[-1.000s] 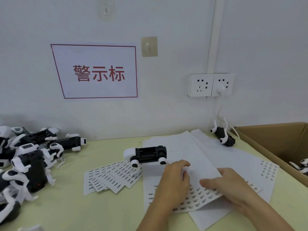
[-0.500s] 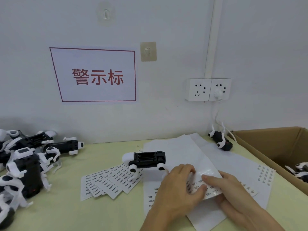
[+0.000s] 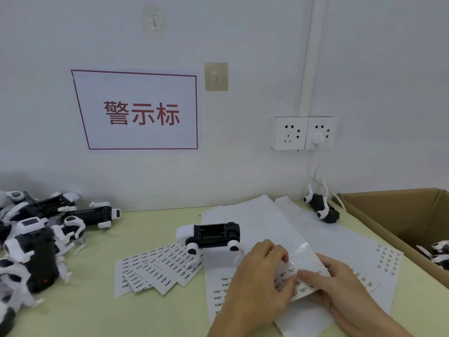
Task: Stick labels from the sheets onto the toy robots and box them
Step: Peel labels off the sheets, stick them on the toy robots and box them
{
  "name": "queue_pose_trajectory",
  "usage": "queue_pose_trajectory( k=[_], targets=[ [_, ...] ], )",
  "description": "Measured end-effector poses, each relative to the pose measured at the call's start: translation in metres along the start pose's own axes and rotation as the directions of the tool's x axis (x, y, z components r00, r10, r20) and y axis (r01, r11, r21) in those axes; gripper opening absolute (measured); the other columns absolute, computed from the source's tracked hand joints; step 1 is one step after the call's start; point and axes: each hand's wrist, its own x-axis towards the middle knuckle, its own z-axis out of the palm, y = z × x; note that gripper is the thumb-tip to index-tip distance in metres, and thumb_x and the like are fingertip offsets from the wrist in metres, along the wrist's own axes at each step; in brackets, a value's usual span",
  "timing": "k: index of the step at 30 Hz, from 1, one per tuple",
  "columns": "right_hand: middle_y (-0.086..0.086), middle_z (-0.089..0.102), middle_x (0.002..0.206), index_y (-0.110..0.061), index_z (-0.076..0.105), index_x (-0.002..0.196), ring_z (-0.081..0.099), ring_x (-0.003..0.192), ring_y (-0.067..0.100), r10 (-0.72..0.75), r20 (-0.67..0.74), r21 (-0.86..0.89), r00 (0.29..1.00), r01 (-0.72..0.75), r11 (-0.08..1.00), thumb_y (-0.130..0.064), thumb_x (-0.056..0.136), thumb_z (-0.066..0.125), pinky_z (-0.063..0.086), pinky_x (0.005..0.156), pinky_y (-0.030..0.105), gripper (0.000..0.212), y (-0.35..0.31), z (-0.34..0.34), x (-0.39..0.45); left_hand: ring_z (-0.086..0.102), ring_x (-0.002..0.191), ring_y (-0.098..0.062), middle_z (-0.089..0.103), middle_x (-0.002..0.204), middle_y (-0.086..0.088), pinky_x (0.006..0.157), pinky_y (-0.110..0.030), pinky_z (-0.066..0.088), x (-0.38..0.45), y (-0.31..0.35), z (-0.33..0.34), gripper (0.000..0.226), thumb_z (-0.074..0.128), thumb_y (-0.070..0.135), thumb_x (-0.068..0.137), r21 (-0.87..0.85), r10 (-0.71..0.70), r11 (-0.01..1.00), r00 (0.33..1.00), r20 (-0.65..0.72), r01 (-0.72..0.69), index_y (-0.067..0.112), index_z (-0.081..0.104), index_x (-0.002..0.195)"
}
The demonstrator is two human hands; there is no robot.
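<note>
Between both hands: label sheet (image 3: 295, 271), front edge lifted off table (image 3: 97, 310). Left hand (image 3: 257, 280) on top, fingers bent, tips pinching sheet. Right hand (image 3: 340, 288) holds sheet edge from right side, thumb on top, fingers under. Just past left hand: toy robot (image 3: 210, 235) lying on white paper. Left of it: fan of label strips (image 3: 155, 268). Far left: pile of robots (image 3: 36, 239). Right of right hand: cardboard box (image 3: 398, 215), robots inside.

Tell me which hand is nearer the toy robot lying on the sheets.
Left. The left hand lies just below and right of the toy robot; the right hand sits farther right, across the label sheet both hold.
</note>
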Motion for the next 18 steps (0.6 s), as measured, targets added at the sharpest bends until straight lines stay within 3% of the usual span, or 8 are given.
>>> queue_pose_trajectory(
  k=[4,8,12,15,18],
  targets=[
    [0.035,0.07,0.094,0.006,0.073,0.099,0.069,0.083,0.045,-0.045,-0.056,-0.012,0.997,0.044,0.999,0.013,0.083,0.064,0.053,0.09,0.055,0.02,0.002,0.002,0.001,0.05,0.092,-0.003,0.052,0.102,0.015,0.08,-0.022,0.046,0.003,0.002,0.005,0.018,0.055,0.037,0.094,-0.039,-0.003,0.999,1.0,0.023,0.004,0.024,0.058,0.106],
    [0.029,0.073,0.093,-0.002,0.077,0.094,0.071,0.088,0.047,-0.094,-0.086,-0.029,0.992,0.092,0.995,0.01,0.081,0.069,0.054,0.091,0.053,0.02,0.002,0.005,-0.001,0.057,0.084,-0.005,0.059,0.095,0.013,0.078,-0.026,0.052,0.008,0.005,0.011,0.013,0.061,0.032,0.091,-0.179,-0.146,0.973,0.989,0.017,0.147,0.021,0.066,0.097],
    [0.024,0.075,0.089,-0.011,0.08,0.087,0.073,0.085,0.042,-0.113,-0.126,-0.088,0.986,0.103,0.991,0.005,0.081,0.073,0.054,0.091,0.058,0.018,0.004,0.006,-0.003,0.064,0.074,-0.003,0.069,0.082,0.011,0.065,-0.014,0.049,0.01,0.011,0.014,0.005,0.073,0.025,0.086,-0.389,-0.365,0.857,0.931,0.005,0.338,0.025,0.072,0.081],
    [0.021,0.076,0.087,-0.012,0.08,0.085,0.074,0.084,0.041,-0.104,-0.133,-0.123,0.986,0.087,0.989,0.001,0.081,0.073,0.054,0.091,0.062,0.015,0.004,0.007,-0.002,0.064,0.059,-0.005,0.072,0.073,0.005,0.056,-0.018,0.051,0.011,0.013,0.01,0.013,0.077,0.022,0.084,-0.551,-0.475,0.711,0.876,0.082,0.437,0.024,0.073,0.072],
    [0.021,0.076,0.084,-0.013,0.08,0.084,0.074,0.081,0.04,-0.114,-0.143,-0.167,0.983,0.09,0.982,-0.001,0.082,0.074,0.054,0.089,0.063,0.013,0.006,0.008,-0.002,0.067,0.066,-0.004,0.074,0.075,0.001,0.063,-0.019,0.055,0.011,0.011,0.004,0.014,0.075,0.015,0.084,-0.575,-0.481,0.69,0.872,0.091,0.44,0.018,0.075,0.07]
  ],
)
